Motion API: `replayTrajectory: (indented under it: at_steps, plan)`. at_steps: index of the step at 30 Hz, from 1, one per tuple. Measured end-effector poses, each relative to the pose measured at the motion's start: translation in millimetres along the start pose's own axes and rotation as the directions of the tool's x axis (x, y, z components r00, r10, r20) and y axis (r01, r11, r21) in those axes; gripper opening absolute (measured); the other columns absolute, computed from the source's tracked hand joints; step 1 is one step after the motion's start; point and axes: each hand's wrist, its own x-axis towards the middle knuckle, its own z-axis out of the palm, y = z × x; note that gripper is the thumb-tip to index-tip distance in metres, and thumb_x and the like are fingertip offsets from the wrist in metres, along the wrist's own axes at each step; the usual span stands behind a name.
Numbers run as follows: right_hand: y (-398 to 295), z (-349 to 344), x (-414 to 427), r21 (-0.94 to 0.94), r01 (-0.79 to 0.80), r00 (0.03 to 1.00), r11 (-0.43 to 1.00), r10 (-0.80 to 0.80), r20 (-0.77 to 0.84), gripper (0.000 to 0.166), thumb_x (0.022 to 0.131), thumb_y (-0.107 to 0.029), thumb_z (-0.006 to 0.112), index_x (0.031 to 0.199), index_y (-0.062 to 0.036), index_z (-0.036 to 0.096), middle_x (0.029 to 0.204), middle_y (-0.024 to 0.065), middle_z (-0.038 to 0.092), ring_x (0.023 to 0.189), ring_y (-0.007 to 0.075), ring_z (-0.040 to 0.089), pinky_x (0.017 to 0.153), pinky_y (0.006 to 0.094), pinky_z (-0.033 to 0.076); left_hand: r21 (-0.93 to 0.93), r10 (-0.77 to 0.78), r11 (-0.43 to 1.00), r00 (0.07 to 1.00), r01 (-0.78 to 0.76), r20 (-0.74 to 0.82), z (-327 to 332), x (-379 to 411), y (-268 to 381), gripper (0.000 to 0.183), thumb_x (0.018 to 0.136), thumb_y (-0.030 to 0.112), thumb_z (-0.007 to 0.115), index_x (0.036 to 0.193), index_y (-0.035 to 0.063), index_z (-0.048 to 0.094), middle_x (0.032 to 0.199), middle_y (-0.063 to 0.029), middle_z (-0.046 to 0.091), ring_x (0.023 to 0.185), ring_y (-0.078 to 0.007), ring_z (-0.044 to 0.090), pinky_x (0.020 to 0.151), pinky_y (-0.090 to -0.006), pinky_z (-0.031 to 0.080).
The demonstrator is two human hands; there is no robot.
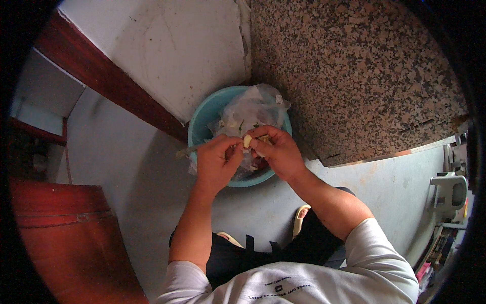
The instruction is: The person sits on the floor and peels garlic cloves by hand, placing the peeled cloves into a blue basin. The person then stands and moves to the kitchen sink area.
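Between the fingertips of both hands is a pale peeled garlic clove (247, 141), above a round turquoise plastic basin. My right hand (280, 149) pinches the clove between thumb and finger, with papery garlic skin (264, 140) in its palm side. My left hand (219, 156) meets the clove from the left with its fingertips; a knife-like tool (186, 151) sticks out to the left beneath that hand, its other end hidden. Below the hands, the turquoise basin (202, 110) holds crumpled clear plastic bags (248, 110) and scraps.
A speckled granite panel (341, 76) rises at the right of the basin, and a white wall (190, 49) with a dark red wooden frame (125, 83) stands at the left. A red wooden door (72, 235) is at lower left, a plastic stool (450, 193) far right.
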Motion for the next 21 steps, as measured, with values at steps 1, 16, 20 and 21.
replayTrajectory:
  at_steps: [1, 16, 20, 21]
  plan:
    - [-5, 3, -2, -0.038, -0.022, 1.000, 0.999, 0.021, -0.017, 0.016, 0.091, -0.010, 0.067, 0.105, -0.0044, 0.063, 0.103, 0.0057, 0.067, 0.083, 0.0120, 0.061, 0.074, 0.0248, 0.050, 0.000, -0.001, 1.000, 1.000, 0.001, -0.003, 0, 0, 1, 0.009, 0.081, 0.004, 0.069, 0.090, 0.0023, 0.069, 0.070, -0.0076, 0.060, 0.057, -0.0132, 0.055, 0.054, -0.0265, 0.043]
    - [6, 7, 0, 0.204, 0.015, 0.998, 0.979, -0.027, 0.060, 0.037, 0.086, -0.008, 0.070, 0.119, -0.0029, 0.056, 0.099, 0.0055, 0.064, 0.081, 0.0140, 0.060, 0.071, 0.0265, 0.050, 0.256, 0.221, 0.948, 0.970, -0.189, -0.098, 11, -1, -9, 0.010, 0.072, 0.003, 0.070, 0.079, 0.0073, 0.065, 0.066, -0.0071, 0.057, 0.051, -0.0191, 0.055, 0.048, -0.0322, 0.045]
    - [4, 3, 0, 0.314, -0.047, 0.990, 0.948, 0.003, 0.139, 0.039, 0.086, -0.004, 0.070, 0.122, -0.0057, 0.056, 0.104, 0.0076, 0.063, 0.086, 0.0145, 0.061, 0.073, 0.0259, 0.050, 0.262, 0.229, 0.945, 0.967, -0.194, -0.109, 6, 1, -8, 0.011, 0.071, 0.004, 0.070, 0.079, 0.0070, 0.064, 0.066, -0.0069, 0.056, 0.052, -0.0190, 0.055, 0.048, -0.0321, 0.044]
    - [3, 2, 0, 0.332, -0.069, 0.987, 0.941, 0.017, 0.157, 0.039, 0.085, -0.003, 0.070, 0.122, -0.0060, 0.056, 0.104, 0.0075, 0.063, 0.086, 0.0147, 0.061, 0.073, 0.0259, 0.049, 0.256, 0.218, 0.949, 0.969, -0.184, -0.112, 4, 1, -7, 0.011, 0.071, 0.003, 0.070, 0.079, 0.0068, 0.063, 0.066, -0.0068, 0.056, 0.052, -0.0189, 0.055, 0.048, -0.0318, 0.044]
